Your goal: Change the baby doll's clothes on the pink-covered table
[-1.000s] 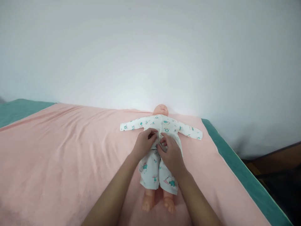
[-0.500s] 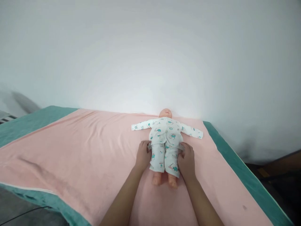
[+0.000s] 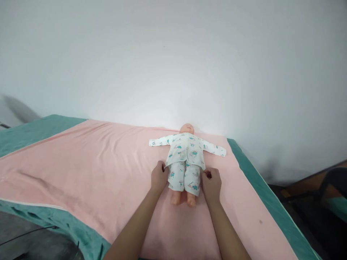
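Observation:
A baby doll (image 3: 187, 128) lies on its back on a pink sheet (image 3: 114, 177), arms spread and feet toward me. It wears a white printed shirt (image 3: 186, 148) and matching trousers (image 3: 176, 177). My left hand (image 3: 159, 177) pinches the shirt's lower left corner beside the doll's hip. At the opposite corner, my right hand (image 3: 211, 182) has its fingers closed on the hem, which is pulled outward. Both bare feet stick out of the trouser legs.
Green cloth (image 3: 252, 173) shows along both sides and the front edge of the bed. A white wall (image 3: 173, 65) stands behind the doll. Dark furniture is at the right, and a black cable (image 3: 29, 233) lies at the lower left.
The shirt hem has been drawn outward and down at both corners, over the trouser tops. Both hands have shifted from the trouser waist to the hem. The view has moved slightly.

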A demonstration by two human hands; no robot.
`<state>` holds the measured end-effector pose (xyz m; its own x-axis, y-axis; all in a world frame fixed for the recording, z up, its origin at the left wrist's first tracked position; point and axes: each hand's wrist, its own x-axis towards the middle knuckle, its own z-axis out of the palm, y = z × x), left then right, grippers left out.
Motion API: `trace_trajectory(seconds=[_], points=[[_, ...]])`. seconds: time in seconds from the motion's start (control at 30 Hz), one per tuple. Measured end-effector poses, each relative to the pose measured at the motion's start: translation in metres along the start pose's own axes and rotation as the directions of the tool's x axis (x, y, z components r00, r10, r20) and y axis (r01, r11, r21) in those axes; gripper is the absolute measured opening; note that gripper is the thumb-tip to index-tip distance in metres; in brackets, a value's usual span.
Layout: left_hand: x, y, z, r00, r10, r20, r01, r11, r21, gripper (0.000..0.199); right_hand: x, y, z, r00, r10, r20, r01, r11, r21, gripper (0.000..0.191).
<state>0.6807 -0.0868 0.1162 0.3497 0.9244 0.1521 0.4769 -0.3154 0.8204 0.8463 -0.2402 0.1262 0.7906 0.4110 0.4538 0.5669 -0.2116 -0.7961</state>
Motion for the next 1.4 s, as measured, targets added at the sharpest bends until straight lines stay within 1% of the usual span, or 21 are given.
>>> trace_trajectory(seconds=[0.1,0.13,0.2,0.3,0.33,0.37,0.4,0.43,0.5,0.53,0.57,0.6,0.67,0.73,0.77,0.87,0.97,1.07,1.17,1.3,1.4], points=[[-0.003,-0.002,0.000,1.000,-0.004,-0.004,0.004,1.000,-0.008,0.009,-0.002,0.001,-0.002,0.999,0.037,0.018,-0.037,0.999,0.022,0.010],[-0.002,-0.001,0.000,1.000,0.018,-0.020,-0.019,0.999,-0.029,0.011,-0.003,0.000,-0.002,0.999,0.040,0.019,-0.041,0.998,0.039,0.010],[0.000,0.001,0.000,0.991,0.125,-0.053,-0.129,0.989,-0.067,0.019,-0.005,-0.006,-0.001,1.000,0.016,0.025,-0.017,0.997,0.074,0.012],[0.006,0.011,0.000,0.936,0.339,-0.096,-0.343,0.939,-0.023,0.029,-0.010,-0.024,0.000,0.992,-0.114,0.060,0.108,0.990,0.087,0.015],[0.008,0.016,0.000,0.913,0.395,-0.099,-0.396,0.918,0.008,0.031,-0.011,-0.034,0.000,0.980,-0.164,0.108,0.155,0.984,0.091,0.017],[0.009,0.020,0.000,0.893,0.440,-0.095,-0.439,0.898,0.036,0.034,-0.011,-0.044,-0.001,0.958,-0.211,0.197,0.193,0.976,0.103,0.019],[0.009,0.025,0.000,0.875,0.478,-0.080,-0.475,0.878,0.057,0.036,-0.012,-0.054,-0.003,0.913,-0.249,0.324,0.222,0.968,0.119,0.021],[0.007,0.028,-0.001,0.860,0.507,-0.056,-0.504,0.861,0.067,0.038,-0.012,-0.064,-0.006,0.841,-0.271,0.469,0.240,0.963,0.126,0.022],[-0.002,0.028,-0.003,0.849,0.528,-0.014,-0.526,0.848,0.065,0.039,-0.014,-0.081,-0.013,0.649,-0.247,0.720,0.272,0.959,0.083,0.020],[-0.009,0.024,-0.005,0.855,0.519,-0.007,-0.518,0.854,0.054,0.040,-0.016,-0.087,-0.017,0.572,-0.205,0.794,0.296,0.955,0.034,0.016],[-0.019,0.019,-0.007,0.867,0.498,-0.007,-0.498,0.866,0.037,0.040,-0.019,-0.091,-0.020,0.528,-0.162,0.834,0.324,0.946,-0.021,0.013],[-0.029,0.013,-0.008,0.885,0.466,-0.008,-0.466,0.885,0.016,0.039,-0.023,-0.094,-0.021,0.510,-0.129,0.851,0.357,0.931,-0.073,0.012],[-0.049,-0.001,-0.011,0.930,0.368,-0.002,-0.368,0.930,-0.022,0.034,-0.033,-0.094,-0.019,0.529,-0.102,0.843,0.440,0.882,-0.169,0.011],[-0.065,-0.012,-0.014,0.968,0.249,0.044,-0.247,0.968,-0.030,0.024,-0.044,-0.092,-0.012,0.590,-0.107,0.800,0.519,0.810,-0.274,0.016],[-0.070,-0.015,-0.015,0.976,0.203,0.080,-0.202,0.979,-0.017,0.020,-0.050,-0.091,-0.007,0.625,-0.112,0.772,0.541,0.776,-0.325,0.020],[-0.072,-0.015,-0.017,0.971,0.160,0.180,-0.172,0.984,0.051,0.016,-0.062,-0.089,0.006,0.711,-0.117,0.694,0.527,0.742,-0.415,0.022],[-0.064,-0.009,-0.020,0.965,0.133,0.227,-0.155,0.984,0.086,0.014,-0.063,-0.090,0.009,0.758,-0.106,0.644,0.454,0.794,-0.404,0.016],[-0.061,-0.002,-0.027,0.958,0.111,0.266,-0.121,0.992,0.023,0.013,-0.059,-0.094,0.000,0.773,-0.084,0.629,0.364,0.871,-0.330,0.012],[-0.069,0.005,-0.043,0.952,0.173,0.253,-0.163,0.985,-0.057,0.006,-0.056,-0.099,-0.016,0.776,-0.101,0.623,0.327,0.909,-0.260,0.009],[-0.088,0.012,-0.070,0.944,0.266,0.194,-0.263,0.964,-0.041,0.001,-0.063,-0.101,-0.035,0.769,-0.223,0.599,0.415,0.887,-0.203,0.008],[-0.099,0.008,-0.077,0.935,0.303,0.185,-0.309,0.951,0.004,0.004,-0.074,-0.098,-0.037,0.727,-0.289,0.623,0.497,0.847,-0.188,0.010]])
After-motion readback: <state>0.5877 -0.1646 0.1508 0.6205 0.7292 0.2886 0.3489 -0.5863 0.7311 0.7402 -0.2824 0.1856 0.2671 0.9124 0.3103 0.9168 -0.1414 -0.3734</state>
